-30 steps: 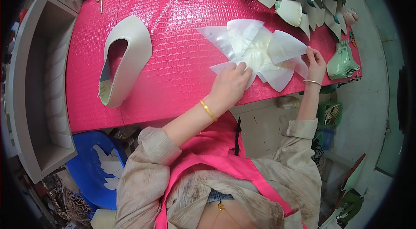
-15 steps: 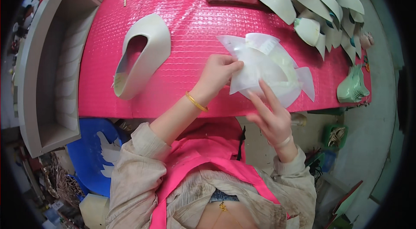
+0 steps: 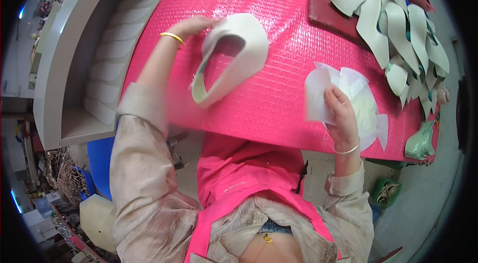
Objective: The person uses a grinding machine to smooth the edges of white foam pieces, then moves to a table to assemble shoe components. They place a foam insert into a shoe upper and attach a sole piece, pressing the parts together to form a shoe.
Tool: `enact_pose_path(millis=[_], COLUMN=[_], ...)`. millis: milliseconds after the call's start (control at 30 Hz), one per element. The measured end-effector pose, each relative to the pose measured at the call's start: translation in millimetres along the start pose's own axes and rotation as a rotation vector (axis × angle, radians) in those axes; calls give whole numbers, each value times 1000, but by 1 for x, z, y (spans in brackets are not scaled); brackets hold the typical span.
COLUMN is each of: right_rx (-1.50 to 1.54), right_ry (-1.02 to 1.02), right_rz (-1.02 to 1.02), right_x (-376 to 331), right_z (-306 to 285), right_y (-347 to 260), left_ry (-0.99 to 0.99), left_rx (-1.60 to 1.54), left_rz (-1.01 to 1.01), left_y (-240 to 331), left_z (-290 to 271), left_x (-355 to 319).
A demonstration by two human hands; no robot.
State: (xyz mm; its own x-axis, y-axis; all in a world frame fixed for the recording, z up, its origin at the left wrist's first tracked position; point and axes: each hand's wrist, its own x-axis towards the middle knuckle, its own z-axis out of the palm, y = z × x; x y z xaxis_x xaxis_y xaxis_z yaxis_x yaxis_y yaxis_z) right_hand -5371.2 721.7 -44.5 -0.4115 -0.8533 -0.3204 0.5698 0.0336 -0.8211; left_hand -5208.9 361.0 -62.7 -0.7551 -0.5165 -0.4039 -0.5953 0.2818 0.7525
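Having left the white bundle (image 3: 356, 106) to the right hand (image 3: 341, 116), left hand (image 3: 191, 26) fingers now grip the shoe upper (image 3: 234, 54).

**Where things lie on my bench**

My left hand (image 3: 191, 26) rests at the shoe upper (image 3: 231, 59), lying left-centre on the table (image 3: 279, 99). My right hand (image 3: 341, 116) holds the paper pieces (image 3: 366, 106) near the front edge. Behind them lies a pile of cut uppers (image 3: 398, 29), perhaps overlapping. Shelves (image 3: 79, 79) stand to my left.

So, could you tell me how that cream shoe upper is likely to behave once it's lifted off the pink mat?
The cream shoe upper probably holds its curved shape, since it stands open unsupported. It looks thin and hollow, so likely light. The left hand grips one edge, so it may sag slightly.
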Motion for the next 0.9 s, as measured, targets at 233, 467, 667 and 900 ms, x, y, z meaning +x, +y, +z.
enact_pose_path(millis=[233,467,667,900], right_rx=[166,324,374,286], right_ry=[-335,-353,-149,-89], right_rz=[-151,-89,240,401], right_x=[-26,-64,-12,2], right_z=[0,-40,34,39], right_y=[-7,-1,46,65], left_ry=[-510,-114,472,400], left_rx=[-313,-517,474,250], left_rz=[608,659,286,524], left_y=[116,90,8,-17], left_z=[73,143,168,167], left_x=[-98,-138,-162,-161])
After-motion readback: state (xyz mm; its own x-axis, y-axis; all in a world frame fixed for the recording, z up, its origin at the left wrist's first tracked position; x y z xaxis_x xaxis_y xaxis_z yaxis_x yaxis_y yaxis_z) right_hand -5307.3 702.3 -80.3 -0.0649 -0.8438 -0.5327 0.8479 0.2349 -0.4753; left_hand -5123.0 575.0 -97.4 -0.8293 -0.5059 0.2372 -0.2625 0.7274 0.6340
